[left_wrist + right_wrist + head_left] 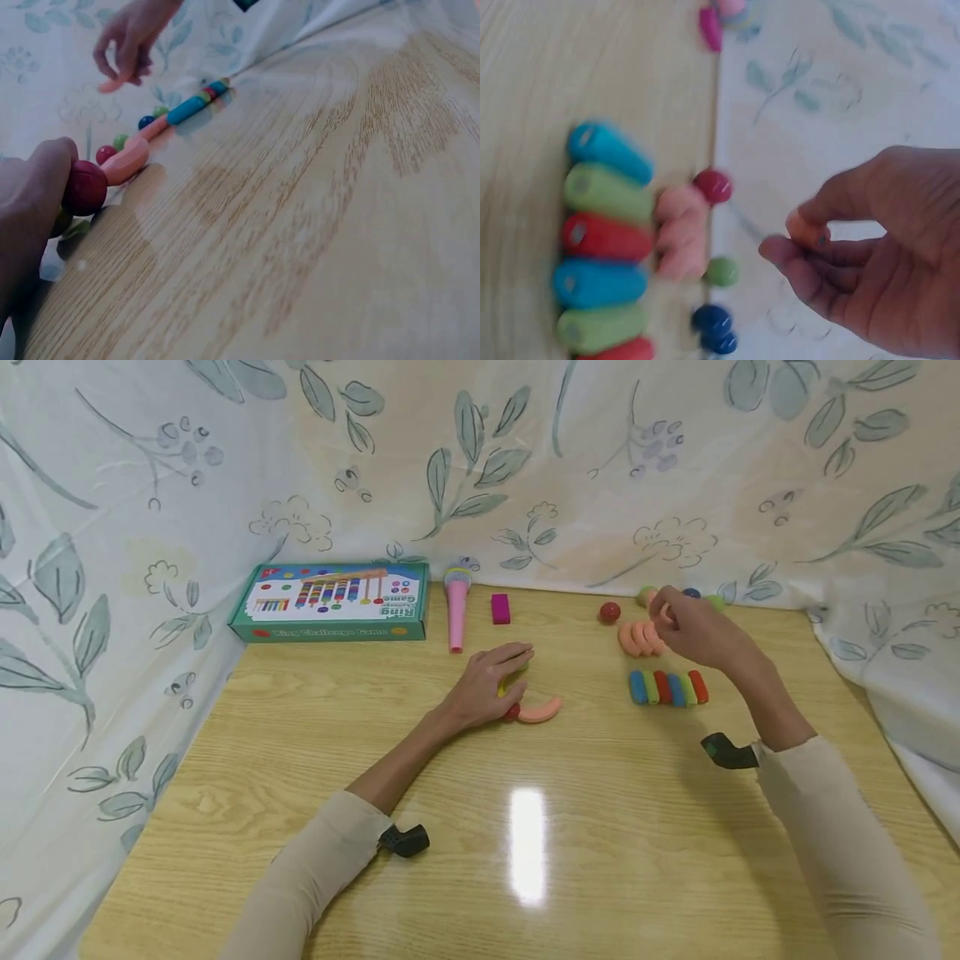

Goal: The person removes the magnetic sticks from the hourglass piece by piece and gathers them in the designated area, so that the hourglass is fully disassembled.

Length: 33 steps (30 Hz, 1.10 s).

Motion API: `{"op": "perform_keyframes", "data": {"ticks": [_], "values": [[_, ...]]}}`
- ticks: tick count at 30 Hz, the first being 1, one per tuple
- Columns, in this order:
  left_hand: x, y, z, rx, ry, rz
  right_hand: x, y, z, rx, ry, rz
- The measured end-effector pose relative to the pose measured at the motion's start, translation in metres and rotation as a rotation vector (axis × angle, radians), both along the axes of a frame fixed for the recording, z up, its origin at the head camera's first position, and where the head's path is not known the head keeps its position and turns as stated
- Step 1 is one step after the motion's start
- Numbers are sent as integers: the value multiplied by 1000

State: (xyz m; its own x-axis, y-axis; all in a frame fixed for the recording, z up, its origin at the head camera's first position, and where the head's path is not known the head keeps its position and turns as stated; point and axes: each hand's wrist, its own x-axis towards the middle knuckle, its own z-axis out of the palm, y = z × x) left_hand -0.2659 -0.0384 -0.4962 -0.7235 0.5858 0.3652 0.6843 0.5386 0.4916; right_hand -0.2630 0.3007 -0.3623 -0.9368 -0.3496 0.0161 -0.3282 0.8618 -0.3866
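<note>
On the table, my left hand holds a small cluster of toy building pieces between thumb and fingers. A red ball shows beside the thumb, and a yellow piece peeks between the fingers; the rest is hidden under the hand. From the red ball an orange curved stick extends rightward. Raised above the back right pieces, my right hand pinches another orange curved stick between thumb and fingertips, a metal dot at its end. Below it lie several orange curved sticks side by side.
A row of blue, green and red short sticks lies at the right. Behind are a red ball and green and blue balls along the curtain. A magenta block, pink toy microphone and game box stand at back left.
</note>
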Motion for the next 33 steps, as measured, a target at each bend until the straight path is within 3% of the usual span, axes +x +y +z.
{"op": "perform_keyframes", "data": {"ticks": [8,14,27,33], "values": [[0,-3,-1,-10,-4,5,-20,32,-34,-13,-124,-218],[0,-3,1,-8,-15,-14,-27,39,-50,34,-107,-269],[0,-4,2,-7,-17,-20,-33,38,-49,53,-177,-240],[-2,-7,4,-34,-112,-105,-35,39,-47,85,-219,-208]]}}
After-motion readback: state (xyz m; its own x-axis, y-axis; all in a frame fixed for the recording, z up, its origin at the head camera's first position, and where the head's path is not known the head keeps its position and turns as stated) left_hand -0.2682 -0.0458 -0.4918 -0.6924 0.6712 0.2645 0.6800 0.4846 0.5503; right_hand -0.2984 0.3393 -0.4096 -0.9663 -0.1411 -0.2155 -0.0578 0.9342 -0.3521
